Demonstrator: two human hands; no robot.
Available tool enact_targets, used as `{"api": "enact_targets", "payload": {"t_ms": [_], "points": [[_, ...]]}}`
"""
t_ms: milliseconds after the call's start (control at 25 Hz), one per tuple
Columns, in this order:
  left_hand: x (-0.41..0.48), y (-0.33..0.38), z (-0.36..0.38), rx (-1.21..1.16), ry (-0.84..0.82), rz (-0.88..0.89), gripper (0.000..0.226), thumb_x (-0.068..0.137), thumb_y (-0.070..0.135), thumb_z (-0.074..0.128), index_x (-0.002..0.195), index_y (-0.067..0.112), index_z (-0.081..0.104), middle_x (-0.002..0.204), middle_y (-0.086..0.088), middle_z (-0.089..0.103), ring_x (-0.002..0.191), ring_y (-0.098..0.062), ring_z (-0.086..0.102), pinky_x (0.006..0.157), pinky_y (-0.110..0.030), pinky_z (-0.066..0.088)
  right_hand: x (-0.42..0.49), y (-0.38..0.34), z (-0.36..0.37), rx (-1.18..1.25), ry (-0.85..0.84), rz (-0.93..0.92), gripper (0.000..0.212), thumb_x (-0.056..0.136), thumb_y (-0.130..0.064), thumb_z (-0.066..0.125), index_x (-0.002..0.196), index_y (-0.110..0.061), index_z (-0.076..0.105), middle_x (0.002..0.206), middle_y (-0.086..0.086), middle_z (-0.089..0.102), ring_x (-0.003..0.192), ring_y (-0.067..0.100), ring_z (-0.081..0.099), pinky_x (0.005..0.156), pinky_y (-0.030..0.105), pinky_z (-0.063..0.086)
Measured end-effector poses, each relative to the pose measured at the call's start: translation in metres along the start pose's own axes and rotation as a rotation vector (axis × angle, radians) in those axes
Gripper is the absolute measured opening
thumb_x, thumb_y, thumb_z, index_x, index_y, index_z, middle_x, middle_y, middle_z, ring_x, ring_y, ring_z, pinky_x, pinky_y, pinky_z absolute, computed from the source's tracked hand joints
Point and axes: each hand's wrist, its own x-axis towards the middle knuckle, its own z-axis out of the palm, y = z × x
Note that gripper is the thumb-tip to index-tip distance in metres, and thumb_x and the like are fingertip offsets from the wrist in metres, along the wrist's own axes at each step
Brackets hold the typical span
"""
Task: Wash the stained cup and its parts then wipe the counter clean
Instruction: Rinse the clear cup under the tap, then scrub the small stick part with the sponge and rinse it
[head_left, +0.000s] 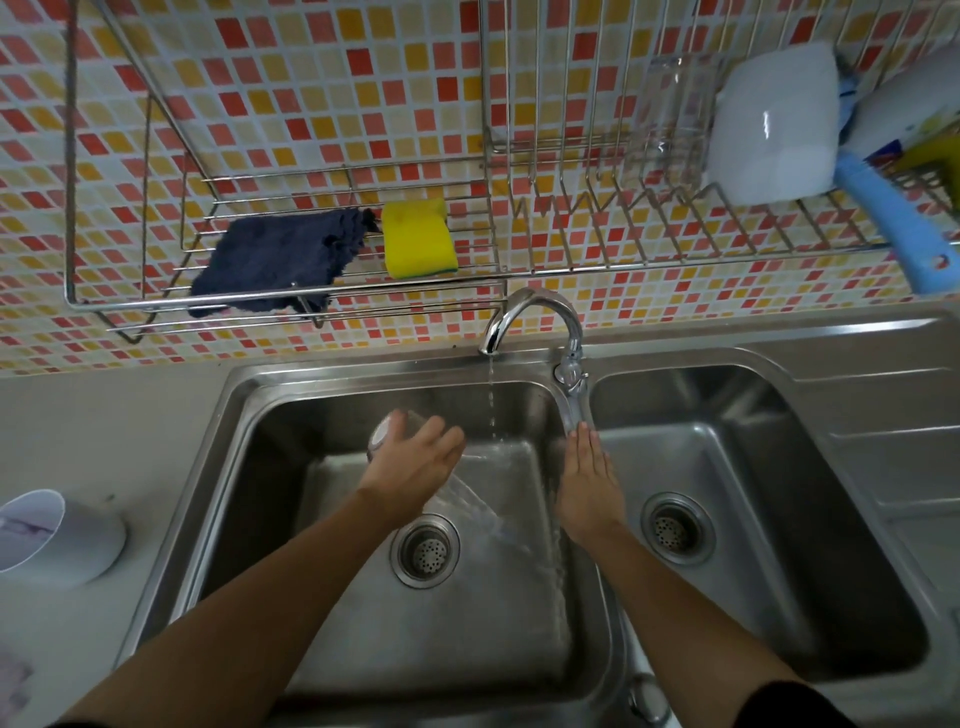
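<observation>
Left hand (415, 462) grips the tilted cup (382, 439) beneath its palm, right hand (589, 483) flat, fingers straight

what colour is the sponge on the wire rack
Yellow, with a thin green edge: sponge, head view.

A pale grey counter (104, 415) holds a steel double sink (857, 364). On its left part a pale round container (57, 540) lies on its side, perhaps a cup part. Above, a wire rack (156, 306) carries a dark blue cloth (275, 260) just beside a yellow sponge (418, 239).
</observation>
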Motion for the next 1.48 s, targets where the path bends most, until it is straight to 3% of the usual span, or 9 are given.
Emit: {"api": "enact_targets", "payload": {"t_ms": [200, 320, 400, 520, 720, 920, 1080, 1200, 1480], "points": [[-0.004, 0.002, -0.007, 0.062, 0.084, 0.091, 0.069, 0.077, 0.011, 0.065, 0.138, 0.009, 0.033, 0.134, -0.008, 0.032, 0.122, -0.029, 0.033, 0.104, -0.057, 0.029, -0.002, -0.002, -0.012, -0.03, -0.076, 0.016, 0.062, 0.097, -0.019, 0.024, 0.144, 0.001, -0.01, 0.155, 0.018, -0.014, 0.143, 0.028, -0.012, 0.116, 0.036, -0.003], [-0.015, -0.005, 0.001, -0.477, 0.105, -0.256, 0.078, 0.07, 0.029, 0.071, 0.138, 0.02, 0.033, 0.129, -0.002, 0.035, 0.119, -0.024, 0.036, 0.103, -0.042, 0.037, -0.01, -0.011, -0.016, -0.055, -0.122, -0.039, 0.058, 0.1, -0.021, 0.02, 0.144, 0.002, -0.009, 0.155, 0.019, -0.013, 0.144, 0.027, -0.011, 0.116, 0.036, -0.004], [-0.035, -0.013, 0.011, -0.91, 0.179, -0.486, 0.084, 0.058, 0.038, 0.079, 0.13, 0.018, 0.041, 0.118, 0.002, 0.041, 0.109, -0.018, 0.044, 0.089, -0.03, 0.045, -0.025, -0.03, -0.017, -0.016, -0.136, -0.1, 0.056, 0.101, -0.024, 0.02, 0.145, 0.001, -0.006, 0.154, 0.015, -0.013, 0.144, 0.026, -0.009, 0.116, 0.034, -0.003], [-0.072, -0.028, 0.019, -1.248, 0.204, -0.704, 0.089, 0.052, 0.04, 0.085, 0.124, 0.011, 0.042, 0.115, 0.001, 0.048, 0.099, -0.015, 0.05, 0.076, -0.026, 0.045, -0.047, -0.077, -0.017, 0.098, -0.167, -0.218, 0.057, 0.102, -0.029, 0.02, 0.146, -0.002, -0.003, 0.156, 0.011, -0.01, 0.144, 0.022, -0.008, 0.115, 0.03, 0.0], [-0.136, -0.085, 0.016, -1.242, 0.344, -0.762, 0.072, 0.057, 0.038, 0.083, 0.114, 0.012, 0.047, 0.106, -0.001, 0.053, 0.093, -0.015, 0.053, 0.07, -0.024, 0.04, -0.049, -0.188, -0.024, 0.208, -0.114, -0.327, 0.057, 0.101, -0.027, 0.025, 0.146, 0.0, 0.004, 0.157, 0.013, -0.003, 0.145, 0.021, 0.0, 0.115, 0.027, 0.003], [-0.218, -0.188, 0.026, -1.262, 0.504, -0.818, 0.088, 0.062, 0.038, 0.083, 0.133, 0.012, 0.037, 0.111, 0.0, 0.048, 0.102, -0.018, 0.053, 0.078, -0.028, 0.046, -0.053, -0.314, -0.016, 0.164, -0.054, -0.475, 0.058, 0.101, -0.028, 0.028, 0.146, 0.001, 0.008, 0.156, 0.016, 0.001, 0.145, 0.025, 0.001, 0.117, 0.034, 0.004], [-0.281, -0.265, 0.07, -1.183, 0.465, -0.897, 0.094, 0.065, 0.041, 0.081, 0.139, 0.01, 0.033, 0.129, -0.011, 0.047, 0.111, -0.025, 0.053, 0.088, -0.035, 0.047, -0.061, -0.383, 0.009, 0.107, -0.071, -0.512, 0.059, 0.1, -0.032, 0.026, 0.147, -0.002, 0.006, 0.157, 0.012, 0.0, 0.145, 0.023, -0.001, 0.116, 0.034, 0.004], [-0.311, -0.299, 0.119, -1.121, 0.407, -0.941, 0.09, 0.064, 0.039, 0.082, 0.135, 0.006, 0.037, 0.128, -0.015, 0.048, 0.109, -0.027, 0.054, 0.092, -0.038, 0.047, -0.071, -0.41, 0.037, 0.058, -0.092, -0.461, 0.059, 0.1, -0.035, 0.018, 0.147, -0.002, 0.003, 0.157, 0.012, -0.003, 0.145, 0.022, -0.003, 0.116, 0.031, 0.001], [-0.328, -0.293, 0.223, -1.134, 0.232, -0.983, 0.089, 0.06, 0.04, 0.083, 0.131, 0.006, 0.04, 0.129, -0.014, 0.047, 0.109, -0.029, 0.054, 0.094, -0.039, 0.046, -0.093, -0.427, 0.083, 0.014, -0.185, -0.349, 0.061, 0.097, -0.038, 0.01, 0.147, -0.006, 0.001, 0.157, 0.008, -0.005, 0.145, 0.018, -0.005, 0.115, 0.029, -0.001]]}}
